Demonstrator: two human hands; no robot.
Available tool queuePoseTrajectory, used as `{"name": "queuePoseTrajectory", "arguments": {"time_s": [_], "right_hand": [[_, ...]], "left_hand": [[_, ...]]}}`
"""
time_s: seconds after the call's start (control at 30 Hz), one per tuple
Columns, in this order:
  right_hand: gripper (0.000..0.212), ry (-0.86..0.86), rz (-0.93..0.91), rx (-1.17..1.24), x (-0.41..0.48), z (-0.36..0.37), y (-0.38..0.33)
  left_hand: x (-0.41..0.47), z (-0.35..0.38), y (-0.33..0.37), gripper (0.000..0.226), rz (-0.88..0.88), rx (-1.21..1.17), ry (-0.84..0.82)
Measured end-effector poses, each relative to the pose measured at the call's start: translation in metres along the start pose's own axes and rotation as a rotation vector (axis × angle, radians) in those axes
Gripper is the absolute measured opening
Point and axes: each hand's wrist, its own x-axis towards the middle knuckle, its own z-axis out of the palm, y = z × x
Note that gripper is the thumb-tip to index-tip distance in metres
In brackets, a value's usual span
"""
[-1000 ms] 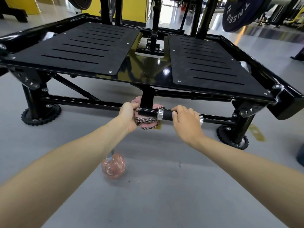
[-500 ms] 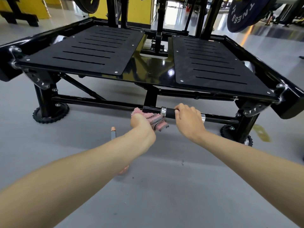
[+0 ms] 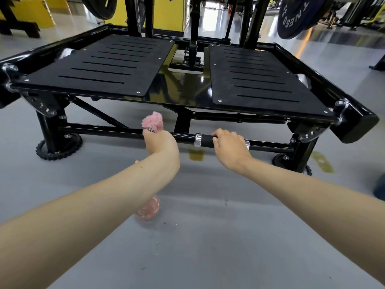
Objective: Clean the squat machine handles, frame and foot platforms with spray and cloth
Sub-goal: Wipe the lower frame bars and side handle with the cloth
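Observation:
The squat machine's two black slotted foot platforms (image 3: 100, 67) (image 3: 258, 80) lie on a glossy black frame (image 3: 181, 90). Below its front edge runs a black crossbar (image 3: 100, 130) with a rubber handle (image 3: 205, 140) between two silver rings. My left hand (image 3: 159, 141) grips a pink cloth (image 3: 153, 122) against the crossbar, left of the centre post. My right hand (image 3: 229, 146) is curled round the rubber handle. A pink spray bottle (image 3: 149, 209) stands on the floor, mostly hidden behind my left forearm.
Round black toothed feet (image 3: 58, 148) (image 3: 291, 163) hold the frame on the grey floor (image 3: 208, 236). A dark weight plate (image 3: 298, 15) hangs at the top right. Yellow gym equipment (image 3: 166, 11) stands behind. Yellow floor marks (image 3: 321, 163) lie under the right corner.
My left hand slid the cloth leftward along the crossbar, away from the handle's silver ring to the left of the centre post. The right hand stayed on the handle.

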Motion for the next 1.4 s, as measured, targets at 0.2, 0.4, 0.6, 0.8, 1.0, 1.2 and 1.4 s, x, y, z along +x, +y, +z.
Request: {"name": "queuePoseTrajectory", "arguments": {"time_s": [0.2, 0.4, 0.6, 0.8, 1.0, 1.2, 1.4], "right_hand": [[0.033, 0.029, -0.010, -0.021, 0.000, 0.003, 0.000], [0.031, 0.075, -0.028, -0.065, -0.002, 0.007, 0.000], [0.024, 0.065, -0.093, -0.029, 0.005, -0.008, 0.013], [0.028, 0.125, 0.180, 0.434, -0.011, -0.028, 0.048], [0.029, 0.046, 0.469, 0.614, -0.005, -0.034, 0.100], [0.029, -0.085, 0.623, 0.614, 0.004, -0.018, 0.126], [0.030, -0.096, 0.657, 0.586, 0.003, -0.023, 0.129]], "left_hand": [[0.004, -0.005, -0.029, 0.021, 0.187, 0.242, -0.219], [-0.005, -0.026, -0.055, 0.051, 0.897, 0.714, -0.366], [-0.036, -0.001, -0.042, 0.016, 0.922, 0.684, -0.437], [-0.045, 0.043, -0.020, 0.016, 0.939, 0.518, -0.483], [-0.049, 0.104, -0.040, 0.014, 1.088, 1.417, -0.813], [-0.072, 0.152, -0.038, 0.011, 0.904, 1.991, -1.057], [-0.093, 0.138, -0.066, 0.014, 1.436, 2.389, -0.931]]}}
